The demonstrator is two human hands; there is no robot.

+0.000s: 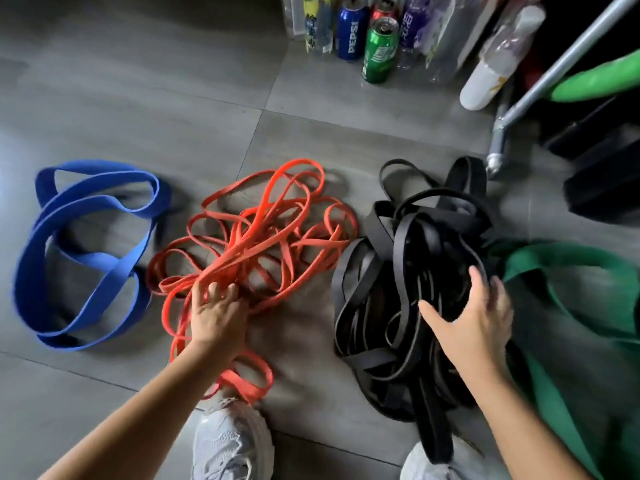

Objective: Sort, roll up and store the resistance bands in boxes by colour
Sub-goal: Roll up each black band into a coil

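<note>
Four heaps of resistance bands lie on the grey tiled floor. Wide blue bands (86,244) are at the left. A tangle of thin orange bands (263,233) fills the middle, and my left hand (216,315) grips a bunch of its strands at the near edge. Black bands (408,278) are piled to the right, with my right hand (474,323) over them, fingers spread and holding nothing. Wide green bands (568,271) lie at the far right, partly blurred. No boxes are in view.
Drink cans and plastic bottles (377,46) stand at the back. A metal pole (540,88) slants down at the upper right beside dark objects (606,181). My two grey shoes (228,445) sit at the bottom edge, one under an orange loop.
</note>
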